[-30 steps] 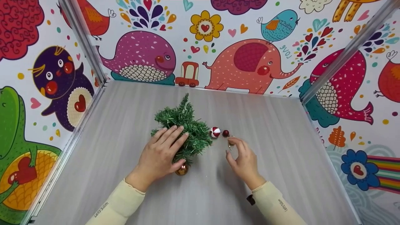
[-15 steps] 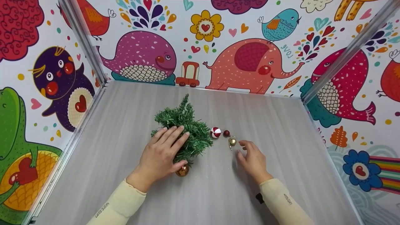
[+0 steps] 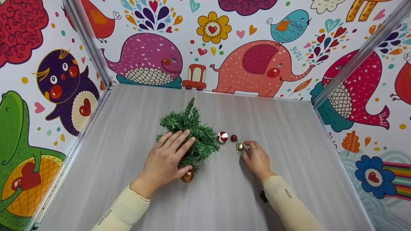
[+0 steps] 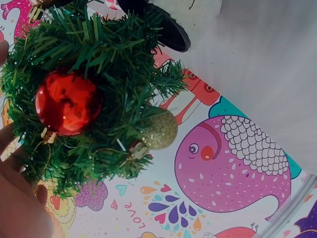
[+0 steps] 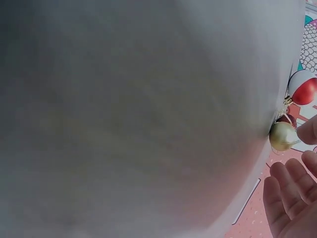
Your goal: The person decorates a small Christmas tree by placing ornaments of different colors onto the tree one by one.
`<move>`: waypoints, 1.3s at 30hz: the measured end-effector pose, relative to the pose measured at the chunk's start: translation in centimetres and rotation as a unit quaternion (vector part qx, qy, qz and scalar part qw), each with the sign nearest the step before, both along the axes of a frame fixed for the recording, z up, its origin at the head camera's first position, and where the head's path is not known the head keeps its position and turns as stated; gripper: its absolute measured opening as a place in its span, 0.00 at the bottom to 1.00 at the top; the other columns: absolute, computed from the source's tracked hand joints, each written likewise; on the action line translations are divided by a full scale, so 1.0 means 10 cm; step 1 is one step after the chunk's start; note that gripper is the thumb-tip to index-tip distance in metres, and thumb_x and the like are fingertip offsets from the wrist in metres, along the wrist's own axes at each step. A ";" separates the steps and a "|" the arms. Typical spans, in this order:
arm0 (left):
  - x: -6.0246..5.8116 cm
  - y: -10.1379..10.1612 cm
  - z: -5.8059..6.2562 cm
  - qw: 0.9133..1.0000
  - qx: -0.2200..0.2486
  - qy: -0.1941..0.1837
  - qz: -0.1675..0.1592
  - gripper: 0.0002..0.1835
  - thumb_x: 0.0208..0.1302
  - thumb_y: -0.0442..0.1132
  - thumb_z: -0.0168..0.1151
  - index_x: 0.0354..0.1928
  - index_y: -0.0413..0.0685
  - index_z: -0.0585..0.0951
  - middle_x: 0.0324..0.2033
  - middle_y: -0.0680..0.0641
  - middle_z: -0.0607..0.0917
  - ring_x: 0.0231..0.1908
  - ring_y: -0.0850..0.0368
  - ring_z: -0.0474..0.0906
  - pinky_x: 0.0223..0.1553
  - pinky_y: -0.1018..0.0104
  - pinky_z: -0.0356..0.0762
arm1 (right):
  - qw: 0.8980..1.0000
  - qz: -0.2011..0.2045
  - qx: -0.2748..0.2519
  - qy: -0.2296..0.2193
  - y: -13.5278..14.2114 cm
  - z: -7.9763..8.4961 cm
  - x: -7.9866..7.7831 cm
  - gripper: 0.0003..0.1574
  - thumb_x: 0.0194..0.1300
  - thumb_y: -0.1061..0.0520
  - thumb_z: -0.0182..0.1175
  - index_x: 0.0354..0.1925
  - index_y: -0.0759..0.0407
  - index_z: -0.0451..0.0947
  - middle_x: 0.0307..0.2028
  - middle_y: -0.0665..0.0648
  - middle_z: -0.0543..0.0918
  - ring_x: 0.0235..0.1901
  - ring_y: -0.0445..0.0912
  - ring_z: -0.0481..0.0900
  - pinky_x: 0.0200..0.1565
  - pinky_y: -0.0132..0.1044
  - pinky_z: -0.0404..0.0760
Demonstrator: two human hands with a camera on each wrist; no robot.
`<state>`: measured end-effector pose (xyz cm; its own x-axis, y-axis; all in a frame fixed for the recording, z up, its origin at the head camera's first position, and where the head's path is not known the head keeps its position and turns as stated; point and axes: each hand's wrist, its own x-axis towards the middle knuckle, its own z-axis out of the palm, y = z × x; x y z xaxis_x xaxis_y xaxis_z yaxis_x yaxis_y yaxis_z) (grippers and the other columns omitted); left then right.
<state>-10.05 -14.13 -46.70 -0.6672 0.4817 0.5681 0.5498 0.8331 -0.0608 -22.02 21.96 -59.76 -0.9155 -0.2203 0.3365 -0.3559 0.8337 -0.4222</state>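
A small green artificial Christmas tree [image 3: 204, 139] is in the middle of the table. My left hand [image 3: 165, 163] rests on it, fingers straight. A copper bauble [image 3: 187, 176] shows below the thumb. In the left wrist view a shiny red bauble [image 4: 68, 102] and a glittery gold bauble [image 4: 159, 129] hang among the branches. Right of the tree lie a red-and-white bauble [image 3: 222, 137], a small dark red bauble [image 3: 233, 138] and a small gold bauble [image 3: 240, 146]. The fingertips of my right hand [image 3: 257, 160] are right at the gold bauble; the right wrist view shows its fingers loosely spread.
The grey wood-patterned table [image 3: 289, 128] is enclosed by printed cartoon panels [image 3: 205, 54] at the back and sides. Metal corner posts [image 3: 91, 45] stand where the panels meet. A round black base [image 4: 171, 32] appears beside the branches in the left wrist view.
My right hand first drew back to the right from the gold bauble, then came back left to it. The left hand stays on the tree.
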 end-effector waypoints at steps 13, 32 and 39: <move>0.01 0.02 0.02 1.000 -0.003 -0.005 0.001 0.49 0.47 0.61 0.75 0.71 0.48 0.70 0.70 0.42 0.68 0.66 0.43 0.67 0.69 0.48 0.55 | 0.999 0.024 0.025 -0.030 -0.01 0.01 -0.09 0.22 0.58 0.58 0.69 0.52 0.56 0.79 0.46 0.55 0.81 0.44 0.54 0.83 0.44 0.52 0.81; 0.00 0.02 0.05 1.000 -0.008 -0.013 0.006 0.47 0.48 0.59 0.74 0.71 0.50 0.71 0.70 0.43 0.68 0.66 0.44 0.67 0.69 0.48 0.55 | 0.999 0.029 0.038 -0.007 -0.10 0.00 -0.18 0.08 0.61 0.63 0.68 0.40 0.59 0.82 0.40 0.56 0.82 0.39 0.52 0.84 0.42 0.49 0.82; 0.02 -0.06 0.06 1.000 -0.005 -0.013 0.005 0.46 0.47 0.56 0.76 0.69 0.49 0.73 0.70 0.42 0.69 0.67 0.43 0.66 0.70 0.48 0.54 | 0.999 0.034 0.028 -0.004 -0.09 0.00 -0.20 0.07 0.60 0.64 0.69 0.38 0.60 0.82 0.37 0.56 0.82 0.36 0.52 0.84 0.42 0.48 0.82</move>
